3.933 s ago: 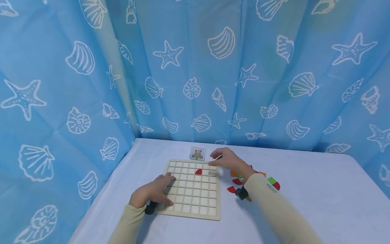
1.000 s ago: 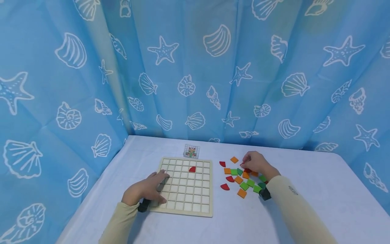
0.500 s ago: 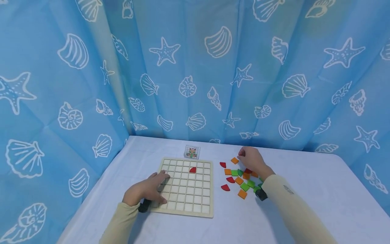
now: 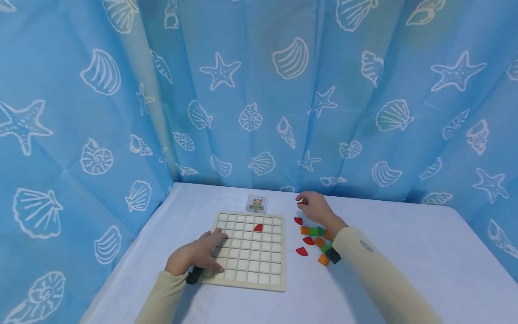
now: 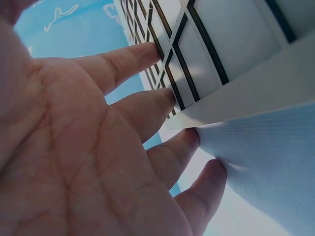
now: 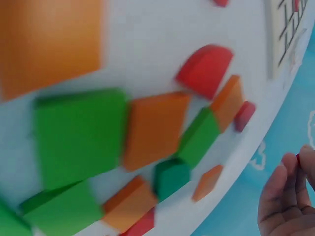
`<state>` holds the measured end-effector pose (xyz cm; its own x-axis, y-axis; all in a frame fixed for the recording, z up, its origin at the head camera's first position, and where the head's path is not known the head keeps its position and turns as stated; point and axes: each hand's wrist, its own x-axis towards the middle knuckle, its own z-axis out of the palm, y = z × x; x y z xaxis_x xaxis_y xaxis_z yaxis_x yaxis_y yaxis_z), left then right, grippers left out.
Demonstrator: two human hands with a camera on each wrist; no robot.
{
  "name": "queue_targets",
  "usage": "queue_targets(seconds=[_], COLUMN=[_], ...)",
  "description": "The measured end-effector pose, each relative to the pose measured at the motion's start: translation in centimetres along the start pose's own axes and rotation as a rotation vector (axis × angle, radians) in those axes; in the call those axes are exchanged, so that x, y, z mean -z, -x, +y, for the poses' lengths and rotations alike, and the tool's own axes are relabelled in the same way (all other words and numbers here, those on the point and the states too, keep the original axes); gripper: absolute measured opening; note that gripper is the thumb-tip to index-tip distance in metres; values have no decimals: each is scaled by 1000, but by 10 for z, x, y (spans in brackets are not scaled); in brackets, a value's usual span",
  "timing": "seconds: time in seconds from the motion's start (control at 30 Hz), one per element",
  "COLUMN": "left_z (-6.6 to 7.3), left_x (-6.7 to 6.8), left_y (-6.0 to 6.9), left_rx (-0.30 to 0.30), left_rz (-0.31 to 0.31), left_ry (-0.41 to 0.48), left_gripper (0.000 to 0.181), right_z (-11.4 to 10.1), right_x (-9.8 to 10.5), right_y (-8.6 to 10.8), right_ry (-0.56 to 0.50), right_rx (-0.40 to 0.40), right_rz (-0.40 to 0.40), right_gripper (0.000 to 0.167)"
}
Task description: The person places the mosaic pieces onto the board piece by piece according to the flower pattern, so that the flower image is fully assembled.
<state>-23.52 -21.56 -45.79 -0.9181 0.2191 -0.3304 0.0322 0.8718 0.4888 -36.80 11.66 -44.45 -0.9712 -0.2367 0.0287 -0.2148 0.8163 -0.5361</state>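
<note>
A pale wooden grid board (image 4: 283,270) lies on the white table, with one red quarter-circle tile (image 4: 258,228) in an upper cell. My left hand (image 4: 196,254) rests spread at the board's left edge; in the left wrist view its fingertips (image 5: 147,51) touch the rim and the cloth. At the table's far side my right hand (image 4: 317,208) pinches a red tile (image 4: 300,203) between thumb and fingers, above the surface. In the right wrist view that hand (image 6: 288,196) mostly hides the tile.
Loose tiles lie right of the board: red quarter-circles (image 4: 301,251), orange squares (image 4: 323,259) and green pieces (image 4: 313,231), partly hidden by the right arm. A small pattern card (image 4: 257,204) stands behind the board. A blue shell-print curtain (image 4: 259,90) encloses the table.
The right hand went from above the board to the tile pile, picked up a red tile and has now moved left with it, toward the board. The left hand keeps its place.
</note>
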Motion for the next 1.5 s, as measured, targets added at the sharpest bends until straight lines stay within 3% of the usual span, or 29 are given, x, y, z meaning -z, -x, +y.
queue_targets(seconds=[0.33, 0.67, 0.97, 1.3, 1.5], left_z=[0, -4, -5, -3, -2], left_x=[-2, 0, 0, 3, 1], left_y=[-3, -2, 1, 0, 0], left_rx=[2, -13, -30, -4, -27], left_rz=[6, 4, -2, -6, -16], left_ry=[-20, -22, -20, -26, -25], left_gripper=[90, 89, 88, 88, 87], right_z=[-25, -42, -61, -77, -78], right_x=[-12, -40, -62, -75, -86], right_y=[-10, -16, -13, -10, -12], right_ry=[-116, -215, -304, -454, -449], right_rx=[3, -11, 24, 55, 47], right_rz=[-47, -39, -69, -186, -219], right_gripper=[26, 9, 6, 7, 5])
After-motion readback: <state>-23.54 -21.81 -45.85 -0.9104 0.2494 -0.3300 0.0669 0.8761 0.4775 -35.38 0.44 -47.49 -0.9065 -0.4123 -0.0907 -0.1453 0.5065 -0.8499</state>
